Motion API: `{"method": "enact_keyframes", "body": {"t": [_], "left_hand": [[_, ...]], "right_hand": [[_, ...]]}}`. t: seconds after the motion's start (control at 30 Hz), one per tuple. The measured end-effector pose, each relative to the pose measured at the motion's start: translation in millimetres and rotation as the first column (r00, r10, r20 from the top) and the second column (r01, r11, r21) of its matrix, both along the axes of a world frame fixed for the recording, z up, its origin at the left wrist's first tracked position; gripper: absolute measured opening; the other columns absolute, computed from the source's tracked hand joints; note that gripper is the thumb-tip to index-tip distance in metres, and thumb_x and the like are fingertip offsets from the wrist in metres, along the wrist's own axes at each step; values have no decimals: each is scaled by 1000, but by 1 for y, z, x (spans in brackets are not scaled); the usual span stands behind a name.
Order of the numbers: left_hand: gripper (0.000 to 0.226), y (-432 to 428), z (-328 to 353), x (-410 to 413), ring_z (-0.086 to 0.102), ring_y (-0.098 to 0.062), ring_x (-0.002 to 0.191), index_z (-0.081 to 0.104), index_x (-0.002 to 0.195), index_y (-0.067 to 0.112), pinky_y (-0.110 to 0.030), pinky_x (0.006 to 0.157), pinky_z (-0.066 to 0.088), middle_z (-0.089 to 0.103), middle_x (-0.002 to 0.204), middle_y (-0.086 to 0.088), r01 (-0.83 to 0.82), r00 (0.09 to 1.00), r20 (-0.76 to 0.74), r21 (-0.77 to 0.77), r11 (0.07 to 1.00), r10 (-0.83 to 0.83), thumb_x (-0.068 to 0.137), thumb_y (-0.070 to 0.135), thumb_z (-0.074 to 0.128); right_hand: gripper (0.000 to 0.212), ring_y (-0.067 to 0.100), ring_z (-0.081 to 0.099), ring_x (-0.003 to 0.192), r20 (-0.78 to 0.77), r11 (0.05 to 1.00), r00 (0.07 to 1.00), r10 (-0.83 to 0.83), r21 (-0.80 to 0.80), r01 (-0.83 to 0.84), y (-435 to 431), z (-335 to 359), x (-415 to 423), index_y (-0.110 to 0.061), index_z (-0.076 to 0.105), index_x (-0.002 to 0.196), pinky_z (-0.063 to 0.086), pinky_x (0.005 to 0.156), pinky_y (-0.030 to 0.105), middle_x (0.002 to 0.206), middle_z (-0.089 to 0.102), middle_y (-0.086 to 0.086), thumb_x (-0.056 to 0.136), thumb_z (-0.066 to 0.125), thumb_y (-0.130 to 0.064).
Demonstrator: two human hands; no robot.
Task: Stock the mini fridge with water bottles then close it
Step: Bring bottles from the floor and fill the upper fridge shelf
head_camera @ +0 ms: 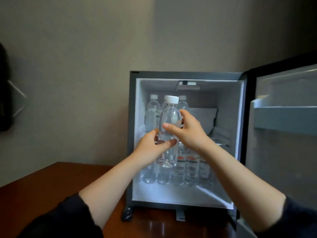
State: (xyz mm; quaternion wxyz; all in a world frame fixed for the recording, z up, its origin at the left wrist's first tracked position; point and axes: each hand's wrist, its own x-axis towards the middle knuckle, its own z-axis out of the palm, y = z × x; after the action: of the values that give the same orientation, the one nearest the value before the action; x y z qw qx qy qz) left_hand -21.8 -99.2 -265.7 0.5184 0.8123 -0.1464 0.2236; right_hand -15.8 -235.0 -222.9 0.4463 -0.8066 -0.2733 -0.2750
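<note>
Dark sleeves frame both bare forearms reaching forward over the brown worktop. Both hands grip one clear water bottle with a white cap, held upright in front of the open mini fridge: left hand wrapped round its lower part, right hand pinching the middle. Inside, bottles stand far left on the upper shelf, and labelled bottles stand on the fridge floor. Its door is swung open at right.
</note>
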Motion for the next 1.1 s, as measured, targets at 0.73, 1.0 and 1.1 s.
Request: {"method": "enact_keyframes", "body": {"t": [0.73, 1.0, 1.1], "left_hand": [[49, -44, -59, 132, 34, -12, 132, 39, 138, 25, -37, 114, 22, 43, 140, 13, -493, 850, 472, 560, 665, 233, 95, 50, 35], [49, -42, -65, 136, 57, -17, 108, 58, 115, 21, -33, 100, 32, 64, 112, 8, -559, 781, 577, 477, 678, 238, 86, 53, 33], [48, -42, -66, 135, 59, -17, 106, 59, 113, 21, -32, 99, 30, 64, 109, 8, -558, 782, 576, 478, 678, 238, 85, 53, 36]], "right_hand": [[64, 34, 55, 113, -220, 899, 880, -420, 29, 437, -49, 34, 137, -16, 29, 137, 49, 92, 46, 130, 53, 12, 88, 61, -41], [67, 33, 52, 119, -254, 886, 854, -454, -26, 463, -47, 37, 160, -12, 29, 140, 46, 97, 45, 137, 49, 13, 88, 60, -43], [61, 31, 53, 117, -235, 886, 857, -458, -46, 461, -46, 36, 164, -10, 35, 137, 44, 88, 37, 135, 50, 12, 90, 58, -40]]}}
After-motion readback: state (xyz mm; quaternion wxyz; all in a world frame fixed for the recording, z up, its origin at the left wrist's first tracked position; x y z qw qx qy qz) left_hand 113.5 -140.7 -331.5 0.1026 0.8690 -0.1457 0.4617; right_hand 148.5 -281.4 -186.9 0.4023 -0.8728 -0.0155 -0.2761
